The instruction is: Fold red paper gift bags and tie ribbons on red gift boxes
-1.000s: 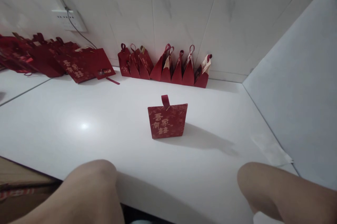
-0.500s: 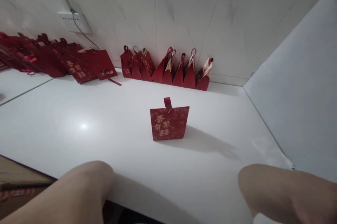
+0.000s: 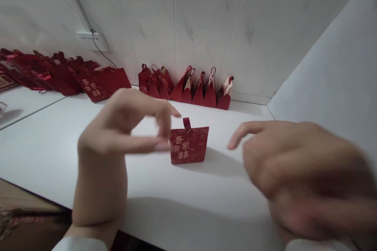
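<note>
Now that the left hand [image 3: 113,125] has swung in, thumb and fingers spread, the box [image 3: 190,148] is within reach, touch unclear; the right hand [image 3: 285,156] is half-curled, grip unclear.

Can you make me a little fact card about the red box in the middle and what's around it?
Middle thing: red box, standing, with pale writing and a ribbon loop on top
Left hand: left hand beside the box, fingers curved; can't tell if touching
Right hand: right hand on the box's other side, apart from it, blurry
Behind: row of small red boxes by the wall
Far left: pile of red packages
Underneath: white table
</note>
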Demonstrator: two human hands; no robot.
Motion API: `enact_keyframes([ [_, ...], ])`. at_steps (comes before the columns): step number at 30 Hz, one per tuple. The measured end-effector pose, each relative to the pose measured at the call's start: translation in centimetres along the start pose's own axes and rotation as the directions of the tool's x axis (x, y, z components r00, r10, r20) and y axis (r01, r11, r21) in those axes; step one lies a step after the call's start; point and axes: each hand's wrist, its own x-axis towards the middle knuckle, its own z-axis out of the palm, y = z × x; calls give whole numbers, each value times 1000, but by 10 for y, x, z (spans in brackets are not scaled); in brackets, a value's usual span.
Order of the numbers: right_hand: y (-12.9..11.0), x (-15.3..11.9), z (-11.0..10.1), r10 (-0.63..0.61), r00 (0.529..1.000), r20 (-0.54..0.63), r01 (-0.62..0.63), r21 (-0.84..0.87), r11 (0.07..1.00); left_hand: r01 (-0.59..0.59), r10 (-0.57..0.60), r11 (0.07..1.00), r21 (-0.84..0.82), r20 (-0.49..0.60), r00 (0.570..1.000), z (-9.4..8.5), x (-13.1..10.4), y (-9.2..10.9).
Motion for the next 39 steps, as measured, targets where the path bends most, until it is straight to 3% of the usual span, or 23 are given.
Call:
enact_keyframes([
  [1,4,8,3,-20,999,32,18,38,999,55,-55,997,58,-4,998,1,10,-8],
  [3,17,26,13,74,996,47,-69,-112,991,170,-176,960,222,7,984,4,26,-28],
  [4,25,34,20,114,993,24,-106,-210,972,218,-248,932,288,72,966,7,31,-38],
  [7,47,50,39,147,989,12,-134,-344,929,297,-425,875,383,312,850,16,38,-62],
  [9,55,55,47,150,987,60,-121,-341,932,317,-474,857,407,379,795,21,39,-70],
  [10,57,55,49,159,984,80,-124,-333,935,319,-483,851,418,383,787,23,39,-72],
  [21,55,58,50,216,972,88,-180,-306,935,322,-518,805,499,326,791,28,39,-72],
  [32,52,55,50,264,958,108,-228,-267,936,304,-489,832,464,355,797,27,38,-75],
  [39,58,52,50,311,928,206,-271,-202,941,290,-486,827,481,355,799,29,40,-68],
])
